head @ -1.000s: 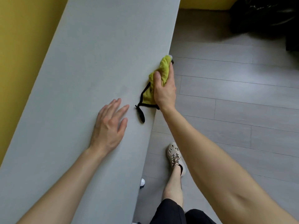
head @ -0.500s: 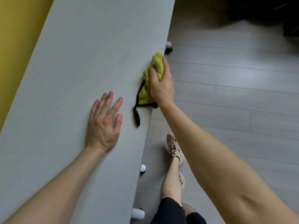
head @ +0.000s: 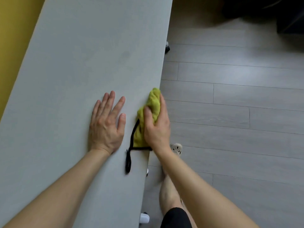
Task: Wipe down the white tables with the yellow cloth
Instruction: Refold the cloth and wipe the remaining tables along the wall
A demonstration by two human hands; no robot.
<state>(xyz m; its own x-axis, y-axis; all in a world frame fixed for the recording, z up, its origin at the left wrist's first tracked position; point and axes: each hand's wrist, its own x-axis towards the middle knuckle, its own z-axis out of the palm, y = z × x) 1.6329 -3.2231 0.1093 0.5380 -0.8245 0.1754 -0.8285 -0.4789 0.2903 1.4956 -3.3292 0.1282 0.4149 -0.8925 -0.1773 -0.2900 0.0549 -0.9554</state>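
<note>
Gripping the yellow cloth [head: 153, 102] at the right-hand edge of the white table [head: 90, 55], the right hand [head: 157, 127] has its thumb laid over the top of the fabric, while its fingers wrap round the side that overhangs the floor [head: 238, 112]. The cloth is bunched into a long roll whose long axis runs along the table edge; its free tip points away from the person, past the fingertips, and its near end lies under the heel of the hand. A black trim borders that near end, and a black loop [head: 128, 162] trails from it back toward the person, flat on the tabletop. The left hand [head: 107, 124] rests palm down on the table just beside the cloth, apart from it, fingers straight and slightly spread, holding nothing and pointing the same way as the cloth. A yellow wall [head: 14, 30] runs along the table's far side. Below the right forearm a pale shoe [head: 176, 148] stands on the grey plank floor, and a white caster [head: 167, 47] shows under the table edge farther off.
</note>
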